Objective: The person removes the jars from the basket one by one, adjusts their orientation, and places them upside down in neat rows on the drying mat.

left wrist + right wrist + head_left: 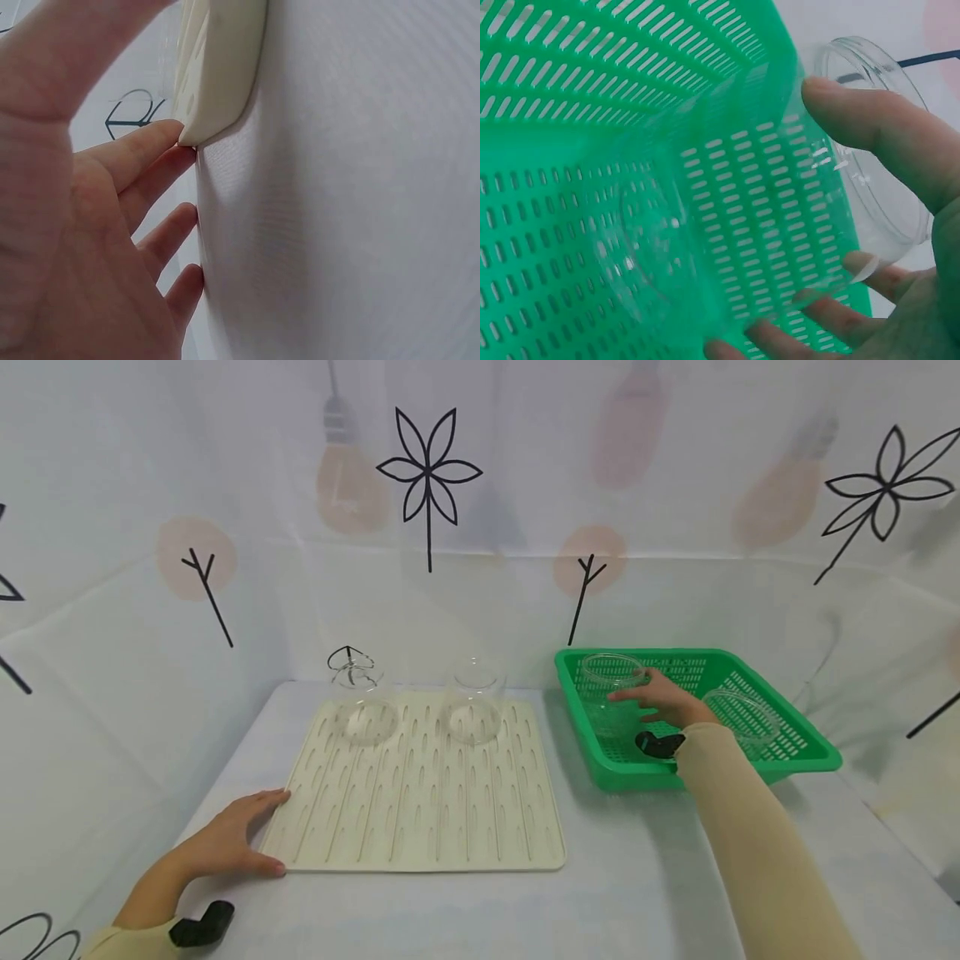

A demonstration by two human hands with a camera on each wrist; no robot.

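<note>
A clear jar (611, 714) stands in the left part of the green basket (600, 768). Around its side lie the thumb and fingers of my right hand (667, 697), gripping it below the rim (881, 142). In the right wrist view the jar's round base shows against the basket's slotted wall. My left hand (228, 839) rests at the front left corner of a cream ribbed mat (420, 793), fingers spread, thumb and index fingertip touching its edge. Two clear jars, one on the left (366, 714) and one on the right (474, 714), stand on the mat's far part.
Another clear jar (742, 718) lies in the right part of the basket. A white cloth (615, 877) covers the table. Behind, a patterned curtain (495, 610) hangs, and the basket stands to the right of the mat.
</note>
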